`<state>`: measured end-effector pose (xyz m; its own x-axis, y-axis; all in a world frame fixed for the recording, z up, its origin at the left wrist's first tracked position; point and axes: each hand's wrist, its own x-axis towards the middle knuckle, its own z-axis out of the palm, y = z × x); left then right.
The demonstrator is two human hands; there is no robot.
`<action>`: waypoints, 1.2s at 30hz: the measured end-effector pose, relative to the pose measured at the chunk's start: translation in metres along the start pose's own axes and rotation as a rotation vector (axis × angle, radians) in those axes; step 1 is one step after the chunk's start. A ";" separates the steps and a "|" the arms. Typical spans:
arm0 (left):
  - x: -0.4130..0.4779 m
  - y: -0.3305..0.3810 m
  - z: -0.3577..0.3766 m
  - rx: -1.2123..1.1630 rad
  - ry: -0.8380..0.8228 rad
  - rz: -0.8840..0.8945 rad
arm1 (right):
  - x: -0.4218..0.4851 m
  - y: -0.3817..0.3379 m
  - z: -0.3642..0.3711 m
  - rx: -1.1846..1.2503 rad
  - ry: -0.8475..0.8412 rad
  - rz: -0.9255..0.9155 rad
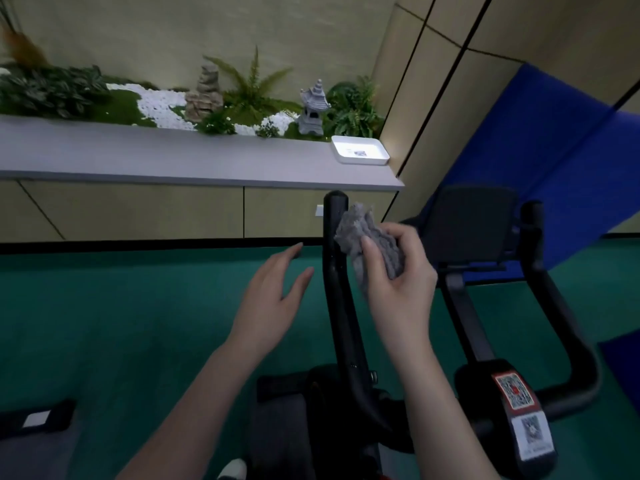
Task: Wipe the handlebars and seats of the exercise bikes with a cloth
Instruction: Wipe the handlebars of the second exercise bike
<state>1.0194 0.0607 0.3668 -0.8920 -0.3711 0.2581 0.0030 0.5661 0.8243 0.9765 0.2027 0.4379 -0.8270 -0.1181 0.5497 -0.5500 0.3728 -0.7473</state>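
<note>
Green flooring runs beneath a grey ledge (173, 157) planted with ferns (252, 84), seen from my head camera. My right hand (398, 278) holds the grey cloth (367, 240), bunched, with my thumb across its front and my fingers curled behind. The cloth touches the right side of the bike's black handlebar (337, 271), just below its tip. It looks crumpled, ribbed and fuzzy. My left hand (273, 289) hovers just left of that bar, fingers straight and together, thumb apart, holding nothing.
</note>
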 end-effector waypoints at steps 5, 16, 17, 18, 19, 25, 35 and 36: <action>0.039 0.017 0.009 -0.483 -0.010 -0.222 | 0.063 -0.007 0.034 -0.189 0.081 -0.240; 0.063 0.012 0.007 -0.825 -0.117 -0.303 | 0.110 -0.001 0.046 -0.342 -0.468 0.032; 0.063 0.010 0.007 -0.832 -0.124 -0.304 | 0.097 0.000 0.047 -0.358 -0.349 0.049; 0.064 0.009 0.007 -0.840 -0.130 -0.302 | 0.084 0.000 0.049 -0.377 -0.240 0.058; 0.064 0.007 0.007 -0.845 -0.136 -0.301 | 0.073 0.000 0.053 -0.399 -0.157 0.059; 0.065 0.004 0.007 -0.859 -0.151 -0.276 | 0.058 0.004 0.066 -0.378 -0.043 0.201; 0.066 -0.002 0.007 -0.910 -0.215 -0.294 | 0.014 0.008 0.059 -0.321 0.122 0.184; 0.066 -0.002 0.007 -0.918 -0.220 -0.299 | 0.017 0.007 0.061 -0.312 0.152 0.156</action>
<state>0.9578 0.0401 0.3789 -0.9769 -0.2085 -0.0467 0.0307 -0.3530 0.9351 0.9514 0.1469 0.4196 -0.8584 0.0909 0.5048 -0.3375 0.6410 -0.6894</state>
